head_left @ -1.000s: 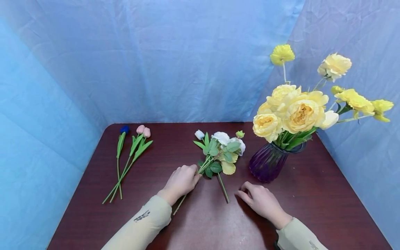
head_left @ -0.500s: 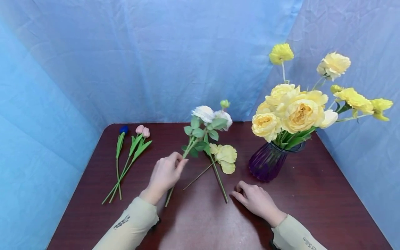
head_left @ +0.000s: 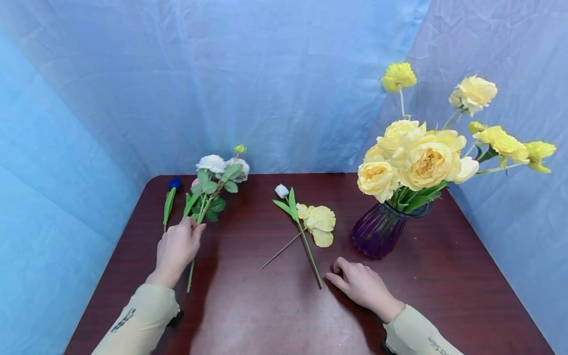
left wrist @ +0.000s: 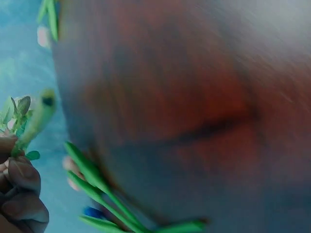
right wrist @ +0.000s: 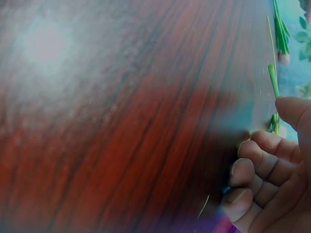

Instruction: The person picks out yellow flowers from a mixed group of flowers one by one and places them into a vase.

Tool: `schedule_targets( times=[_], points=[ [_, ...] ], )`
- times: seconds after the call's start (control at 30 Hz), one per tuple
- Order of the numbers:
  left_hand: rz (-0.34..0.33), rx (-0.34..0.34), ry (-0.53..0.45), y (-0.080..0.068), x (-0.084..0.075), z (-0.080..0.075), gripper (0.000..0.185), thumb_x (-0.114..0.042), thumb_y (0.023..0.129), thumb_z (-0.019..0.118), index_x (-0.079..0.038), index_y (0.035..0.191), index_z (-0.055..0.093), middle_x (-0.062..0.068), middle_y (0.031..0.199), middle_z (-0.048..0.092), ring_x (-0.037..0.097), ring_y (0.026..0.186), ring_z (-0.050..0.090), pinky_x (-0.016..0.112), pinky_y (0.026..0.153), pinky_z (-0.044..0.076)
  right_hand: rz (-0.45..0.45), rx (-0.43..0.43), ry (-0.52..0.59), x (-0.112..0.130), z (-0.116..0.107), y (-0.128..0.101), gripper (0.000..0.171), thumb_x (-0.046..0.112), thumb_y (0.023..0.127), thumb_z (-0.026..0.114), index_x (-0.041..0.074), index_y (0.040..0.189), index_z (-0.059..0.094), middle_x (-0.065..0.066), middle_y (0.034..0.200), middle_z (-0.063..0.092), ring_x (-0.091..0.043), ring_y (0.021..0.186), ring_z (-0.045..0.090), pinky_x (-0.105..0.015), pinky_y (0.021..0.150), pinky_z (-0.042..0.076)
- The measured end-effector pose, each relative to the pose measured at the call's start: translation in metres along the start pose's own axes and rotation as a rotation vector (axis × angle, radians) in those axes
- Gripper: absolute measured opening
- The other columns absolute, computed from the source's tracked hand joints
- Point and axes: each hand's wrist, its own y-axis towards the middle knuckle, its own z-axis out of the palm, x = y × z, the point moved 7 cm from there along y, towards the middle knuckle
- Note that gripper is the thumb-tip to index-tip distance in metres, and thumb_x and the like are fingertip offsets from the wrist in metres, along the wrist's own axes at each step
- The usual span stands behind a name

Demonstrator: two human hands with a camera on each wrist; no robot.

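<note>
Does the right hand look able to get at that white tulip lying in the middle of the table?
Probably yes. The right hand rests beside the bottom end of the white tulip stem, holding nothing, and only bare table lies between them.

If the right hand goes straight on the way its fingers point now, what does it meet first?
Probably the green stem of the loose yellow flower. The right hand rests on the table, fingers curled and pointing left toward the stem's lower end, just beside it; contact is unclear.
</note>
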Motion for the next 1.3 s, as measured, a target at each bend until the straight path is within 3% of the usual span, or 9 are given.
schedule_targets(
  times=[0.13, 0.27, 0.47, 0.63, 0.73, 0.87, 1.03, 1.17, 1.3],
  points=[
    [-0.094, 0.092, 0.056, -0.006, 0.026, 0.007, 0.027, -0.027, 0.105, 0.059, -0.007, 0.087, 0.055, 0.008, 0.065, 0.055, 0.027, 0.053, 0.054, 0.042, 0.048, 0.042, 0.007, 0.020, 0.008, 0.007, 0.004, 0.003, 0.030, 0.050, 0.093, 0.071, 0.028, 0.081, 0.054, 0.013, 0.064, 0.053, -0.009, 0.054, 0.048, -0.032, 0.050, 0.039],
    [-0.141, 0.151, 0.095, -0.012, 0.039, 0.016, 0.029, -0.026, 0.105, 0.058, -0.007, 0.084, 0.050, 0.012, 0.064, 0.054, 0.032, 0.055, 0.056, 0.046, 0.049, 0.043, -0.005, 0.031, -0.008, 0.016, 0.010, 0.008, 0.035, 0.047, 0.091, 0.074, 0.024, 0.079, 0.052, 0.011, 0.061, 0.050, -0.011, 0.053, 0.047, -0.033, 0.050, 0.039],
    [-0.178, 0.202, 0.120, -0.017, 0.049, 0.026, 0.032, -0.027, 0.103, 0.063, -0.005, 0.083, 0.051, 0.013, 0.065, 0.055, 0.035, 0.058, 0.059, 0.051, 0.050, 0.046, -0.047, 0.008, -0.023, 0.032, 0.014, 0.012, 0.031, 0.021, 0.090, 0.076, 0.021, 0.074, 0.049, 0.010, 0.060, 0.050, -0.011, 0.054, 0.049, -0.033, 0.051, 0.041],
    [-0.205, 0.240, 0.129, -0.019, 0.052, 0.030, 0.035, -0.032, 0.102, 0.064, 0.000, 0.092, 0.052, 0.016, 0.069, 0.059, 0.037, 0.061, 0.062, 0.052, 0.051, 0.048, -0.030, -0.046, 0.100, 0.034, 0.004, 0.012, 0.026, 0.010, 0.091, 0.074, 0.018, 0.078, 0.054, 0.012, 0.059, 0.046, -0.007, 0.053, 0.045, -0.029, 0.052, 0.040],
    [-0.207, 0.228, 0.148, -0.020, 0.050, 0.029, 0.040, -0.034, 0.101, 0.063, 0.003, 0.100, 0.049, 0.020, 0.071, 0.060, 0.039, 0.060, 0.062, 0.052, 0.049, 0.047, -0.037, -0.094, 0.156, 0.033, -0.006, 0.011, 0.023, 0.008, 0.093, 0.073, 0.016, 0.082, 0.055, 0.013, 0.058, 0.042, -0.003, 0.051, 0.039, -0.025, 0.049, 0.036],
    [-0.158, 0.160, 0.190, -0.018, 0.035, 0.022, 0.042, -0.033, 0.101, 0.061, 0.005, 0.108, 0.047, 0.022, 0.076, 0.060, 0.041, 0.059, 0.061, 0.054, 0.047, 0.046, -0.044, -0.166, 0.219, 0.027, -0.021, 0.008, 0.022, 0.006, 0.095, 0.071, 0.015, 0.084, 0.054, 0.015, 0.056, 0.044, 0.002, 0.047, 0.041, -0.023, 0.047, 0.037],
    [-0.062, 0.108, 0.208, -0.010, 0.001, 0.017, 0.034, -0.031, 0.101, 0.061, 0.001, 0.109, 0.052, 0.019, 0.079, 0.060, 0.041, 0.062, 0.062, 0.056, 0.048, 0.047, -0.021, -0.229, 0.264, 0.014, -0.035, 0.001, 0.020, 0.005, 0.097, 0.068, 0.014, 0.086, 0.054, 0.017, 0.053, 0.048, 0.004, 0.045, 0.046, -0.022, 0.048, 0.039],
    [0.001, 0.131, 0.188, -0.005, -0.030, 0.021, 0.032, -0.032, 0.101, 0.061, -0.002, 0.109, 0.054, 0.016, 0.077, 0.062, 0.039, 0.062, 0.063, 0.053, 0.048, 0.047, 0.017, -0.248, 0.254, 0.003, -0.036, -0.005, 0.020, 0.005, 0.097, 0.067, 0.014, 0.085, 0.054, 0.017, 0.051, 0.050, 0.003, 0.045, 0.047, -0.023, 0.050, 0.039],
    [0.049, 0.172, 0.183, -0.002, -0.060, 0.036, 0.031, -0.035, 0.101, 0.061, -0.005, 0.105, 0.054, 0.014, 0.077, 0.064, 0.037, 0.062, 0.064, 0.051, 0.048, 0.046, 0.099, -0.222, 0.249, -0.011, -0.030, -0.010, 0.021, 0.005, 0.098, 0.066, 0.013, 0.084, 0.053, 0.015, 0.049, 0.051, 0.000, 0.041, 0.047, -0.024, 0.052, 0.041]
  ],
)
